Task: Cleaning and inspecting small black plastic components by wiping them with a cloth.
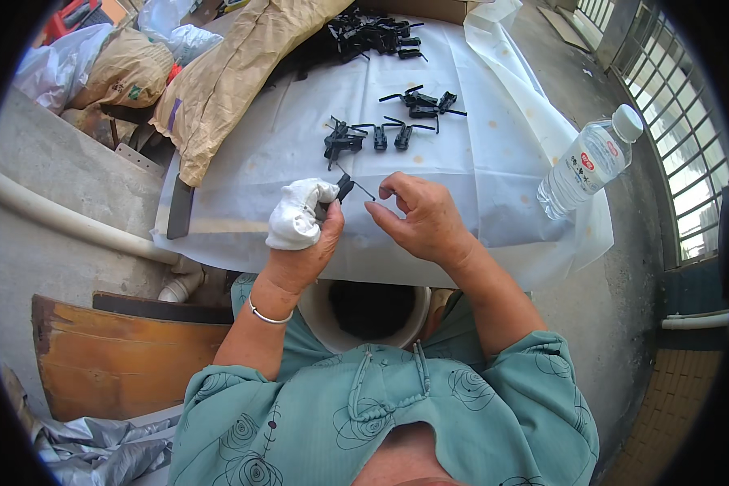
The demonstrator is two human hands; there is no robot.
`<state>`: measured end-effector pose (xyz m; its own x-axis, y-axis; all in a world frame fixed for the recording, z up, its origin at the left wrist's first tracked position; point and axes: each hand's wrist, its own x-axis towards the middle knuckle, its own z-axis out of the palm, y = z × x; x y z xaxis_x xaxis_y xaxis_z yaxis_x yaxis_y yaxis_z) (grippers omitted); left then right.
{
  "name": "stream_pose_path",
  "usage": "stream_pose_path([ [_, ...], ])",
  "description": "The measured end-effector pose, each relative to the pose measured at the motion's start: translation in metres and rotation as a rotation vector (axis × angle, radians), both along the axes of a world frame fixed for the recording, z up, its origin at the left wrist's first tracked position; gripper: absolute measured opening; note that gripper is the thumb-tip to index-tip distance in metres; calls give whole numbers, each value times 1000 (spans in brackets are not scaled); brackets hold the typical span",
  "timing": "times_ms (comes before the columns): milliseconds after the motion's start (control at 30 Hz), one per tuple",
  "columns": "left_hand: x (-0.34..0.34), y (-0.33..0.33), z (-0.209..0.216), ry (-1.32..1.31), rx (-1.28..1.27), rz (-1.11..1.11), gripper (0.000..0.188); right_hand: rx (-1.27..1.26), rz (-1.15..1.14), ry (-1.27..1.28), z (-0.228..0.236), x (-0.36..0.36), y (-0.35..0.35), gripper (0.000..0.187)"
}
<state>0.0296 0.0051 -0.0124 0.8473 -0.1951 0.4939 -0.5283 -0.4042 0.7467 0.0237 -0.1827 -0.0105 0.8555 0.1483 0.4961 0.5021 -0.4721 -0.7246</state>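
Over the near part of the sheeted table, my left hand (304,227), partly covered by a white glove or cloth, pinches a small black plastic part (344,188). A thin black stem (364,190) sticks out from that part toward the right. Beside the stem's tip is my bare right hand (421,215), its fingers curled but thumb and forefinger apart. Whether the tip touches the thumb I cannot tell. Just beyond my hands lies a small cluster of similar black parts (343,142), with two single ones (402,138) to its right.
A heap of black parts (377,34) lies at the table's far end, near brown paper (243,73). The clear water bottle (583,166) leans at the right edge. Between my legs stands a white bucket (312,304) with dark contents. Bags (130,69) fill the far left.
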Motion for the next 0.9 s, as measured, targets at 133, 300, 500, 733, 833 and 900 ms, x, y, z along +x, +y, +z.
stream_pose_path([
  [133,-2,-6,5,-105,75,-1,14,72,35,-27,-1,-3,2,13],
  [300,-1,-10,2,-16,-108,-53,31,265,-89,12,-14,0,12,15],
  [500,-9,-20,-5,154,-384,-113,33,318,67,380,-8,-12,22,18],
  [733,-12,-17,-3,395,-297,-138,29,47,144,-197,-12,-5,11,21],
  [833,-16,-19,10,591,-301,-227,24,84,104,-252,-12,-4,11,23],
  [900,-15,-21,7,586,-294,-280,23,162,-46,-101,-10,-3,11,23],
])
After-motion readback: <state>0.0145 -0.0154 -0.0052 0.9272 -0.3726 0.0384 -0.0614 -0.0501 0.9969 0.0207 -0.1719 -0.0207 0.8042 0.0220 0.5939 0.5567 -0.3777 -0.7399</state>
